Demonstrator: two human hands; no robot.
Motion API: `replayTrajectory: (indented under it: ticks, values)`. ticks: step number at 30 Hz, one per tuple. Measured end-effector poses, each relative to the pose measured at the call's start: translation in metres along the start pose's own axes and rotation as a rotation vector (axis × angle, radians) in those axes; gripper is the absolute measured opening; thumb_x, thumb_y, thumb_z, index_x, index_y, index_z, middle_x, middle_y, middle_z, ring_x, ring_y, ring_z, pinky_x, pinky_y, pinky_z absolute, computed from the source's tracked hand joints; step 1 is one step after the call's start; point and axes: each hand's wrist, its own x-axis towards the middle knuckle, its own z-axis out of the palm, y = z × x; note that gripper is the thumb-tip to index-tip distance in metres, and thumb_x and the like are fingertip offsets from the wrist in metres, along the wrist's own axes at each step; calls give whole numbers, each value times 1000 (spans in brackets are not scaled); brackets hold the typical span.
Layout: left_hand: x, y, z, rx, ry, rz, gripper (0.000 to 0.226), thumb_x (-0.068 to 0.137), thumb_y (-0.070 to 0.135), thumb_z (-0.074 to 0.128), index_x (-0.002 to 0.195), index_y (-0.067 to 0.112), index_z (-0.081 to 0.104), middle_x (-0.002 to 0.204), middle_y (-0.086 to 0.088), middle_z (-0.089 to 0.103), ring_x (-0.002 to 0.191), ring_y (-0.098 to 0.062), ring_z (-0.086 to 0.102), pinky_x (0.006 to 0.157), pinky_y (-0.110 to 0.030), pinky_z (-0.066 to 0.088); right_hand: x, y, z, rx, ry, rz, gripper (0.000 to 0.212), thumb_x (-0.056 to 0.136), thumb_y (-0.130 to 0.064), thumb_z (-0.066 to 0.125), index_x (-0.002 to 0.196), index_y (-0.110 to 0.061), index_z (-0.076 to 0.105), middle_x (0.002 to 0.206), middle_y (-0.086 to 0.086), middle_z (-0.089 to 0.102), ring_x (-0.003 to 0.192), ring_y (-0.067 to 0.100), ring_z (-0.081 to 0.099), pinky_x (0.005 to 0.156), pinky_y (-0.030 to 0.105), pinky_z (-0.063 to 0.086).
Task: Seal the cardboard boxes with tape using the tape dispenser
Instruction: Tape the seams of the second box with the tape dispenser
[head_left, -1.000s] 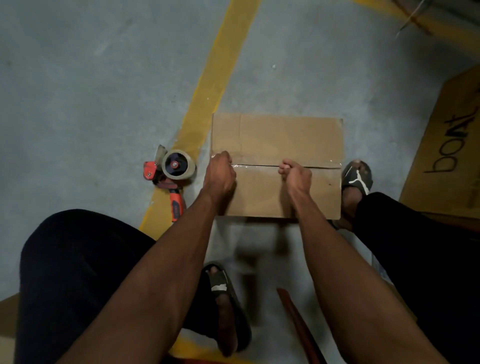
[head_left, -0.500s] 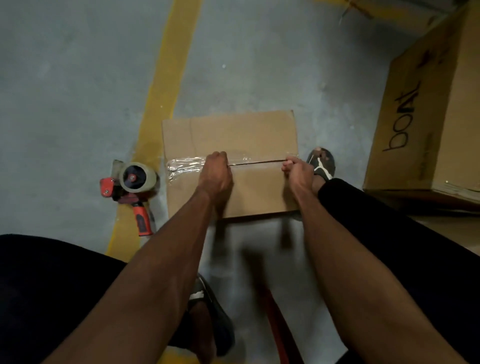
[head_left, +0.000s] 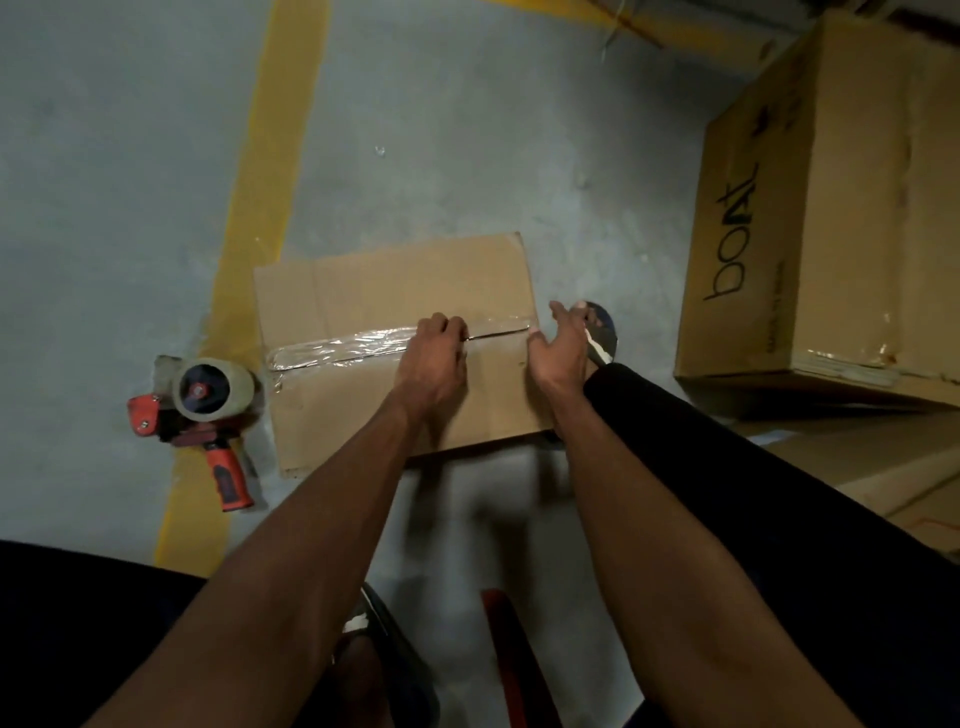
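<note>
Two hands work the box (head_left: 395, 291) on the floor, the left hand (head_left: 434, 358) curled, knuckles pressing tape (head_left: 343, 343) onto the seam, the right hand (head_left: 561, 345) open at the untaped end, empty, so smoothing comes next while the dispenser (head_left: 208, 405) lies idle beside.

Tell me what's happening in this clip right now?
A person is pressing clear tape down along the top seam of a small cardboard box on the floor. The left hand rubs over the seam mid-box, while the right hand rests open at the box's right edge. The tape dispenser lies on the floor left of the box, in neither hand. A larger box stands to the right.
</note>
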Motion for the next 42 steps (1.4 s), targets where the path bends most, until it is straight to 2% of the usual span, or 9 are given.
replayTrajectory:
  ticks: [8, 11, 15, 19, 22, 25, 30, 36, 42]
  values:
    - [-68, -74, -40, 236, 174, -162, 50, 82, 23, 58, 131, 23, 50, 129, -11, 48, 114, -34, 46, 91, -47, 41, 2, -32, 21, -297, -193, 126, 82, 101, -49, 54, 156, 3, 22, 160, 23, 33, 145, 41, 36, 116, 45, 33]
    - [-91, -98, -59, 184, 263, -383, 41, 84, 25, 60, 123, 19, 50, 121, -16, 47, 110, -38, 45, 88, -50, 41, -28, -41, 45, -595, -87, -131, 82, 100, -35, 58, 162, -6, 12, 167, 19, 14, 151, 46, 19, 123, 53, 20]
    - [-129, -119, -69, 83, 258, -807, 52, 84, 33, 63, 127, 9, 46, 124, -26, 48, 113, -48, 49, 90, -54, 42, -70, -64, 94, -826, -329, -570, 75, 99, -26, 55, 163, -24, 17, 170, 10, 13, 151, 50, 13, 122, 60, 19]
    - [-152, -139, -68, -465, 139, -1156, 81, 82, 67, 60, 134, 7, 48, 137, -25, 51, 125, -45, 50, 102, -49, 45, -99, -106, 142, -948, -561, -876, 71, 101, -39, 54, 162, -36, 16, 171, 1, 7, 149, 57, 5, 120, 67, 17]
    - [-151, -142, -65, -987, 28, -1275, 105, 64, 87, 52, 136, 12, 46, 127, -17, 58, 104, -40, 61, 80, -60, 56, -103, -134, 163, -1074, -622, -1009, 77, 98, -43, 61, 161, -41, 16, 171, 0, 5, 152, 53, 4, 118, 71, 17]
    - [-152, -142, -66, -1310, 1, -1296, 87, 78, 79, 58, 133, 13, 43, 119, -20, 59, 85, -42, 68, 61, -64, 56, -96, -166, 179, -1257, -621, -1009, 96, 87, -58, 70, 159, -50, 6, 171, 8, -11, 150, 58, -4, 116, 76, 11]
    - [-147, -159, -57, -1461, -47, -1327, 80, 74, 74, 68, 130, 19, 51, 126, -14, 59, 102, -36, 63, 60, -50, 59, -82, -205, 187, -1460, -626, -967, 137, 55, -81, 78, 146, -65, -22, 160, 22, -37, 138, 71, -21, 105, 85, -1]
    - [-132, -174, -104, -1466, -102, -1327, 23, 94, 35, 65, 102, 15, 56, 102, -14, 58, 87, -28, 61, 59, -38, 58, -61, -222, 189, -1305, -647, -823, 142, 42, -79, 85, 142, -73, -16, 158, 16, -43, 134, 73, -27, 101, 89, -5]
    - [-96, -161, -142, -1446, 169, -1212, 13, 98, 30, 59, 95, 18, 56, 83, -7, 57, 63, -17, 53, 54, -25, 45, -16, -240, 182, -1153, -615, -705, 147, 27, -88, 81, 137, -78, -16, 155, 15, -47, 131, 73, -32, 96, 90, -8]
